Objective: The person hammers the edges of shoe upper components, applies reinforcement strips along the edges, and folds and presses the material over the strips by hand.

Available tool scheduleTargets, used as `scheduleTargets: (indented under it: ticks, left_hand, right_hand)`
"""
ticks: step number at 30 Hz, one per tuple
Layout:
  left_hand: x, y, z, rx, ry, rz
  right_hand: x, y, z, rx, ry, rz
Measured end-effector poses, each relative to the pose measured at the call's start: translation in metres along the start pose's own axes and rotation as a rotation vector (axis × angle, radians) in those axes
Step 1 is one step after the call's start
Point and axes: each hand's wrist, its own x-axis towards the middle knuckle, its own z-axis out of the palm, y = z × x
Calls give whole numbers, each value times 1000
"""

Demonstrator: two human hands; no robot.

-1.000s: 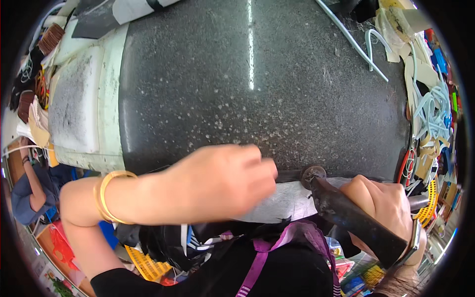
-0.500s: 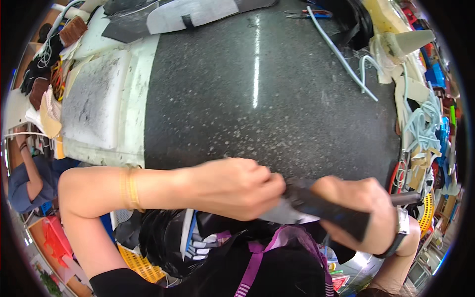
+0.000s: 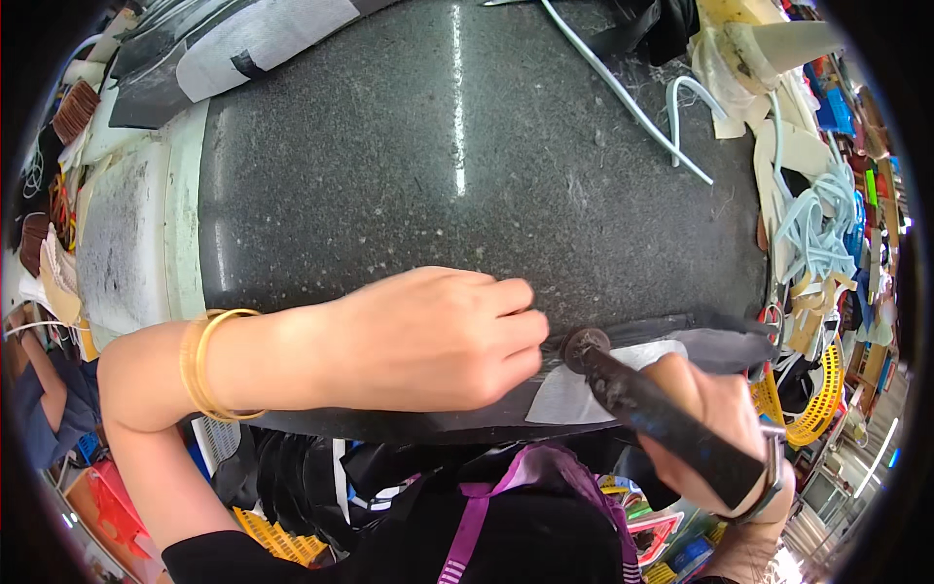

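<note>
A long black leather-like piece (image 3: pixel 725 348) with a pale grey patch (image 3: pixel 564 397) lies along the table's near edge. My left hand (image 3: pixel 443 341), a gold bangle at its wrist, is closed over this piece with its fingers curled. Its fingertips are hidden. In my right hand (image 3: pixel 705 409) is a hammer (image 3: pixel 671 423) with a long dark head, gripped close to that head. The hammer's round face is at the black piece, just right of my left knuckles.
The dark stone tabletop (image 3: pixel 418 156) stretches ahead. A similar black piece with a grey patch (image 3: pixel 263 49) lies far left, above a white board (image 3: pixel 126 243). Pale blue cord (image 3: pixel 632 92) lies far right, near tangled blue strips (image 3: pixel 822 219) and a yellow basket (image 3: pixel 827 394).
My view has shifted to the right. The black piece now lies flat along the near edge, and the hammer's round face has come to it. My hands were blurred and closer together before.
</note>
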Motion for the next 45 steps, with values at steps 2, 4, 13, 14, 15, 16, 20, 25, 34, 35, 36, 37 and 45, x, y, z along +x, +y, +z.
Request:
scheduleTargets:
  ticks: [2, 4, 13, 14, 15, 16, 20, 25, 34, 35, 36, 37, 45]
  left_hand:
    - [0, 4, -5, 30, -60, 46]
    - [6, -6, -4, 42, -59, 170]
    - [-34, -9, -21, 29, -57, 9]
    - [-39, -5, -22, 96, -40, -68]
    - [-43, 3, -22, 101, -38, -83]
    - [-50, 11, -19, 210, 32, -234]
    - [-54, 28, 1, 11, 245, -410]
    - [-58, 32, 5, -67, 284, -372]
    - [-40, 63, -2, 309, 72, -427]
    - [-42, 61, 0, 289, 98, -452]
    - [-49, 61, 0, 332, 109, -453]
    - [-57, 60, 3, 344, 96, -449]
    - [-51, 27, -33, 431, 140, -522]
  right_hand:
    - [9, 1, -5, -19, 83, -84]
    - [9, -12, -8, -66, 43, -33]
    - [35, -27, 17, 82, 10, 7]
    - [33, -33, 18, 25, 49, 12]
    - [34, -34, 16, 22, 42, -2]
    - [39, -32, 17, 31, 9, -2]
    - [38, -26, 17, 32, 37, -46]
    - [39, -13, 14, -46, -16, -115]
    - [56, -19, -5, 73, -5, -147]
    - [66, -16, -11, 98, 22, -191]
    - [77, -17, -10, 81, 144, -318]
    - [81, -19, -11, 136, 99, -364]
    - [101, 25, -28, -498, 285, -606]
